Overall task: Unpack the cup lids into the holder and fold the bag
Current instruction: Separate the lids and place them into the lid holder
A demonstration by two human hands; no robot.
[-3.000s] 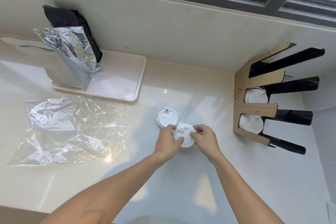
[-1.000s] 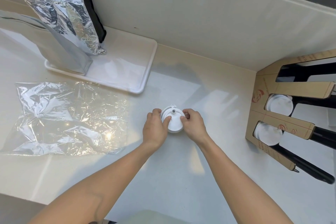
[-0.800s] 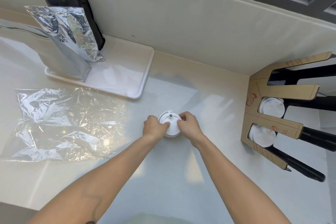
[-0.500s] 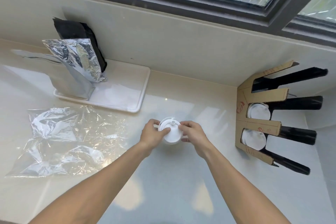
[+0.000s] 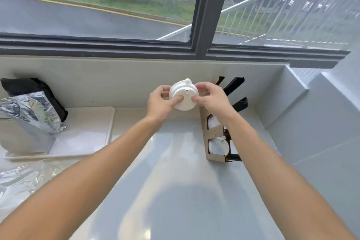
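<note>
Below a window, over the pale worktop (image 5: 175, 181), both hands, left (image 5: 158, 103) and right (image 5: 211, 98), pinched stacked white lids (image 5: 184, 96) above the part-filled cardboard holder (image 5: 213, 143), while the clear bag (image 5: 13, 185) lay unfolded at near left.

Foil pouch (image 5: 29, 121) and black pouch (image 5: 33, 89) upright on white tray (image 5: 87, 138) at nine o'clock on worktop (image 5: 175, 191); window (image 5: 194, 11) at twelve.
</note>
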